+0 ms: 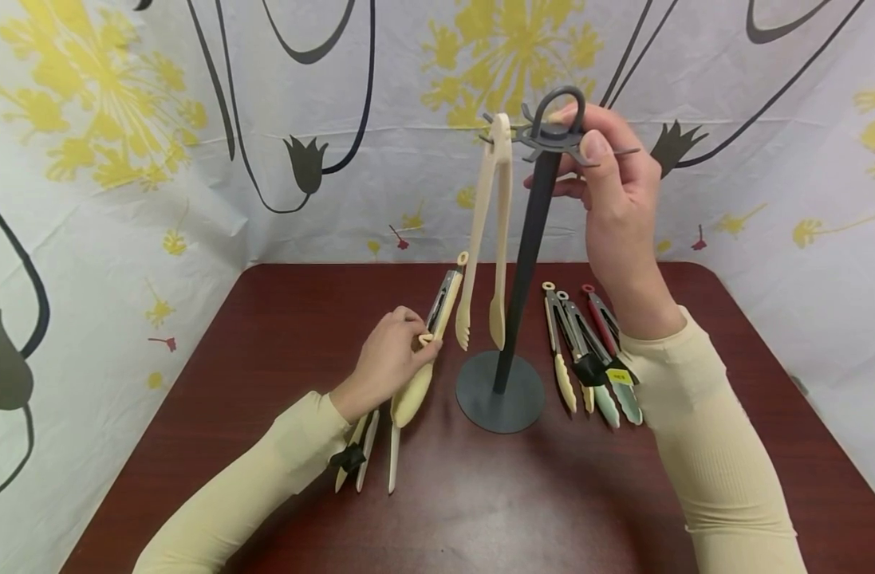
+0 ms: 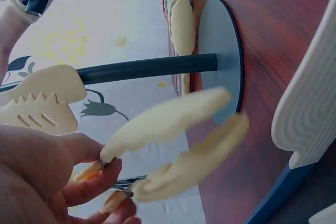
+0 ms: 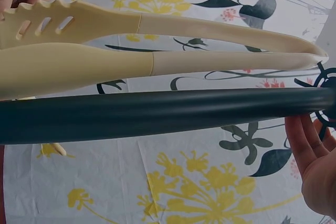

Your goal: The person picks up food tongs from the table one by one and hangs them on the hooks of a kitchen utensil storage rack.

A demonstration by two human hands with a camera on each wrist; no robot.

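My left hand (image 1: 388, 359) pinches a pair of cream-tipped tongs (image 1: 413, 397) with metal-and-cream arms and a ring at the far end. In the left wrist view the two scalloped tips (image 2: 168, 121) stand apart, pointing toward the stand's base. My right hand (image 1: 620, 187) grips the hooked top of a dark grey utensil stand (image 1: 529, 247), thumb on one hook, fingers behind. From a hook on the stand's left hangs an all-cream pair of tongs (image 1: 504, 207), one slotted and toothed tip beside a smooth one (image 3: 42, 69). The stand leans slightly, top to the right.
The stand's round base (image 1: 480, 399) is on the dark red-brown table (image 1: 523, 510). Right of it lie several tongs (image 1: 565, 387) with cream, green and red parts. More pale tongs (image 1: 392, 462) lie under my left forearm. A patterned cloth (image 1: 380, 104) closes off the back.
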